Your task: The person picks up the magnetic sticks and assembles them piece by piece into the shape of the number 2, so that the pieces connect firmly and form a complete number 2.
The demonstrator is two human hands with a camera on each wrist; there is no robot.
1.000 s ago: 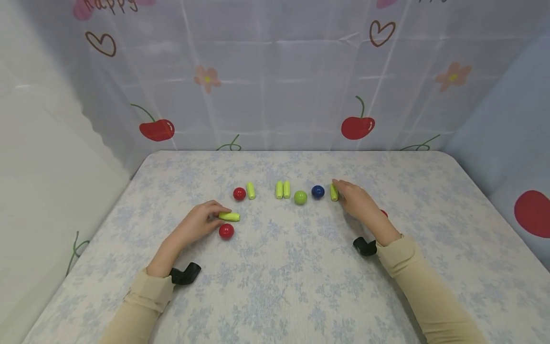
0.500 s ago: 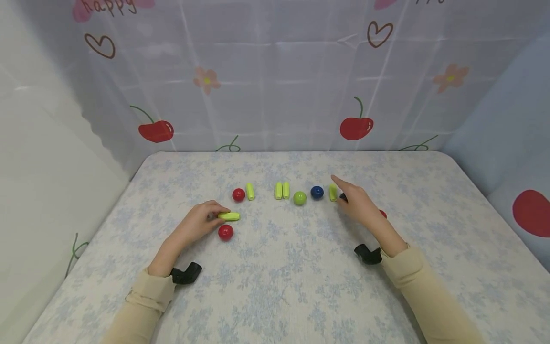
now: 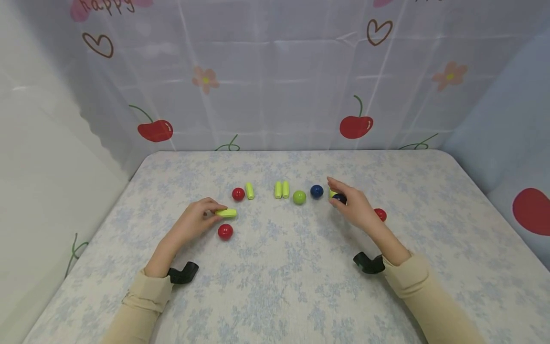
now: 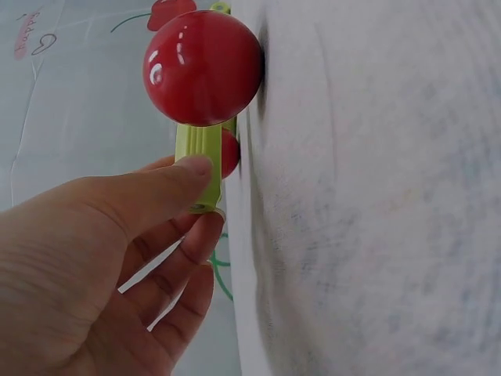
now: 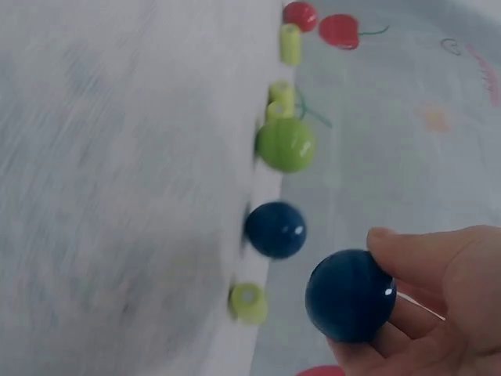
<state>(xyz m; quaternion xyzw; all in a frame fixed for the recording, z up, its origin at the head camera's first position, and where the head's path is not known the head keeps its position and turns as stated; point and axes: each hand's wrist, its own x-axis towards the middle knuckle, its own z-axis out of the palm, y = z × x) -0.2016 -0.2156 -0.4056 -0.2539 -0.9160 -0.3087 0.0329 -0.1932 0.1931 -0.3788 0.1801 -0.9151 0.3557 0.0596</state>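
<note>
While a cherry-printed curtain point(image 3: 266, 71) hangs behind, a floral tablecloth point(image 3: 275, 286) bears the small pieces. Beige sleeves point(image 3: 142, 298) reach in from below, each wrist carrying a bent black part point(image 3: 185, 273). The right hand point(image 3: 355, 205) grips a dark blue ball point(image 5: 348, 296), thumb and fingers around it; the left hand point(image 3: 193, 220) pinches a yellow-green cylinder point(image 3: 229, 213) by one end. Six balls show: three red, two blue, one green. A near red ball point(image 3: 225, 232) sits just in front of the left hand's cylinder, a back red ball point(image 3: 238, 194) beyond it, a right red ball point(image 3: 380, 214) beside the right wrist. The green ball point(image 3: 299, 197) and second blue ball point(image 3: 316, 191) lie between the hands. Cylinders, the slimmest pieces (five, counting the pinched one), include a single cylinder point(image 3: 250, 191) beside the back red ball, a close pair point(image 3: 278, 189), and a far-right cylinder point(image 5: 249, 305) that the gripped ball partly hides from the head view.
</note>
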